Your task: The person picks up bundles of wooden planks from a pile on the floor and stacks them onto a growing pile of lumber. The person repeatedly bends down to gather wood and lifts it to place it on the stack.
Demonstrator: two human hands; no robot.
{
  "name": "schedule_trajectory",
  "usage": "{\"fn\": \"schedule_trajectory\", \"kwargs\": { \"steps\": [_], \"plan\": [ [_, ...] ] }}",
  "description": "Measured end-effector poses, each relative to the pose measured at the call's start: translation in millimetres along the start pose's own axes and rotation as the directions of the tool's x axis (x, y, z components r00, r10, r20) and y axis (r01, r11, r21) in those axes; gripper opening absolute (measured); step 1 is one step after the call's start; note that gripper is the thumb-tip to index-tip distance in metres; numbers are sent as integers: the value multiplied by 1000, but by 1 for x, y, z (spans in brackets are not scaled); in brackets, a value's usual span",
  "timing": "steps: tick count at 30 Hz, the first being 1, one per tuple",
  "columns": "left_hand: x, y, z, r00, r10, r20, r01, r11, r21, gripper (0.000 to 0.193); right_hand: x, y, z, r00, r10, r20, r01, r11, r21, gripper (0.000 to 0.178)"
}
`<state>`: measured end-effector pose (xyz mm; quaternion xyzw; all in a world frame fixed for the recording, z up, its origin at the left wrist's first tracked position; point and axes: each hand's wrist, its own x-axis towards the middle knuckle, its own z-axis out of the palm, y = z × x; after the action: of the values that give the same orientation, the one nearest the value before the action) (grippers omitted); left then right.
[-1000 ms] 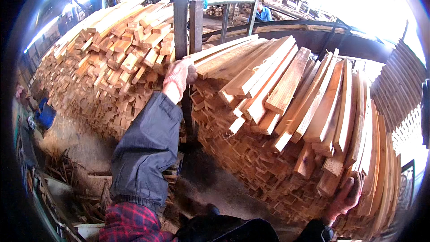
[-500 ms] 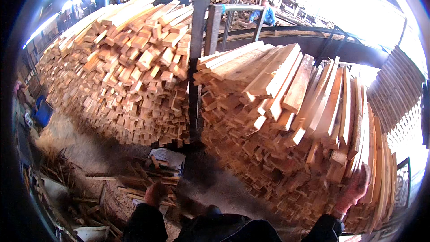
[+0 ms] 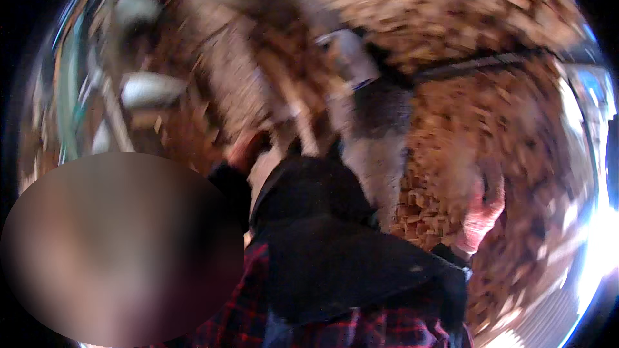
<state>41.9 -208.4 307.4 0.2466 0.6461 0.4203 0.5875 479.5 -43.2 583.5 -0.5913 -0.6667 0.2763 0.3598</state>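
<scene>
My right hand (image 3: 481, 212), in a reddish work glove, hangs in front of the cut ends of a large stack of sawn wood (image 3: 429, 187). Its thumb and fingers look apart, and nothing shows between them. At left of my body, my left hand (image 3: 244, 149) is low beside scattered wood scraps (image 3: 300, 100). Motion smears its fingers, so what they do is hidden. Both forearms wear dark sleeves.
Beyond a dark post (image 3: 480, 64) lies another wood stack (image 3: 412, 0). A pale grey object (image 3: 353, 58) stands on the ground near the scraps. Whitish rounded objects, one a pale container-like shape (image 3: 151, 90), lie at left. A blurred oval hides the lower left.
The view has swung down and turned, so the stacks now appear at the upper right and right, heavily smeared. My right hand no longer appears at the boards on the stack's right side.
</scene>
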Motion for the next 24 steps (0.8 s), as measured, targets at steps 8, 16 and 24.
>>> {"fn": "schedule_trajectory", "kwargs": {
  "steps": [8, 16, 24],
  "plan": [
    [-87, -76, 5, 963, 256, -80, -209, 904, 372, 16, -5, 29, 74, 915, 51, 400, 44, 973, -225, 45],
    [18, 62, 150, 995, -82, 57, 79, 996, 50, 17, 43, 12, 49, 662, -8, 749, 297, 921, -252, 54],
    [25, 114, 194, 962, -47, 269, -19, 971, 236, 19, -20, 16, 15, 841, 42, 539, 125, 955, -270, 51]
  ]
}}
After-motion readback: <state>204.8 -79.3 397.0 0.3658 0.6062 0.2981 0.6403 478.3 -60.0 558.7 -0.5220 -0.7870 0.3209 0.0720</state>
